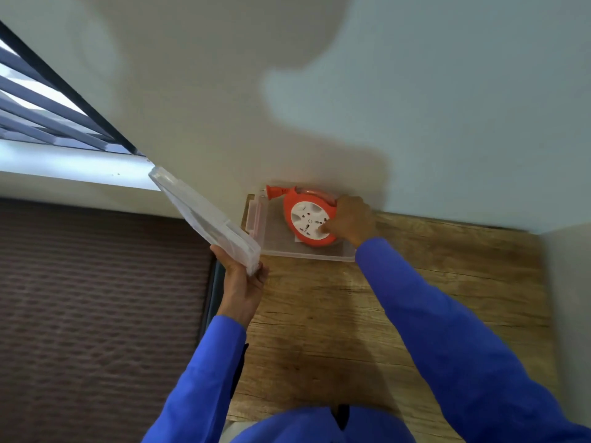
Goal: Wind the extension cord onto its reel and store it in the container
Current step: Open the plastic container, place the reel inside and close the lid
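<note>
An orange and white extension cord reel (308, 217) lies flat inside a clear plastic container (271, 233) at the far end of a wooden table, against the wall. The orange cord looks wound around its rim, and the orange plug (274, 190) sticks out at the reel's upper left. My right hand (350, 219) grips the reel's right side, thumb on its white face. My left hand (244, 287) holds the clear lid (204, 215) by its near end, lifted and tilted to the container's left.
The wooden table (399, 298) runs from my body to the wall (351, 107). A dark ribbed surface (96, 298) lies beside the table's left edge. A window with bars (38, 100) is at the upper left.
</note>
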`<action>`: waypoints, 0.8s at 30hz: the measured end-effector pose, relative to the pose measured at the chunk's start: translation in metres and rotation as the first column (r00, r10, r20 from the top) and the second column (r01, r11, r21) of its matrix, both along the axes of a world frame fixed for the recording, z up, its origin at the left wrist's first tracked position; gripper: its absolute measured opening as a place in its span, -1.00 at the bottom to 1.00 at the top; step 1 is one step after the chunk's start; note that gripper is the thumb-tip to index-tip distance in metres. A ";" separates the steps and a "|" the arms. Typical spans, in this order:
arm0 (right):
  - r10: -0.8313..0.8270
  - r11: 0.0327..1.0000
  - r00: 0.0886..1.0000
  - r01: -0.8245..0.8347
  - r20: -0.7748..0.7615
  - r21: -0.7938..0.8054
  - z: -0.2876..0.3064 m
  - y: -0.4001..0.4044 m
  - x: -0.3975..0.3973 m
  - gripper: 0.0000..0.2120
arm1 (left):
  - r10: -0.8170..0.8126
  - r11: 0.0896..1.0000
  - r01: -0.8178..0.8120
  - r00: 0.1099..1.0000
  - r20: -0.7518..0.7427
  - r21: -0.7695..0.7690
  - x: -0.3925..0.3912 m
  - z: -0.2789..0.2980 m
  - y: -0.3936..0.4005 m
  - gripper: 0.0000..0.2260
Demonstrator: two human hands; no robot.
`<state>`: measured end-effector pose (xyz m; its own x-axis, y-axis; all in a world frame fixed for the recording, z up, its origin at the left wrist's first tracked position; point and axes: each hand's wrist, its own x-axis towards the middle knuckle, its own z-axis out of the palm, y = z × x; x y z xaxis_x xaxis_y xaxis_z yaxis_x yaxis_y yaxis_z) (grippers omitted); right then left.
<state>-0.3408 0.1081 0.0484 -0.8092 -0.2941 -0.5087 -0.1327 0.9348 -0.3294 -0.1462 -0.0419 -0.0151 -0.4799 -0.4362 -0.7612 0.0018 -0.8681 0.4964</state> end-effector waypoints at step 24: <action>-0.307 0.861 0.941 0.210 -0.144 -0.463 0.004 0.077 0.039 -0.86 | -0.143 0.276 0.562 0.826 0.545 -0.780 -0.048 0.028 -0.008 -0.56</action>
<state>-0.3022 0.1855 0.0522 -0.9585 -0.2110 -0.1917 -0.0163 0.7121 -0.7019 -0.1941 -0.0502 0.0128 -0.6119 -0.7754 -0.1560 -0.5060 0.2321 0.8307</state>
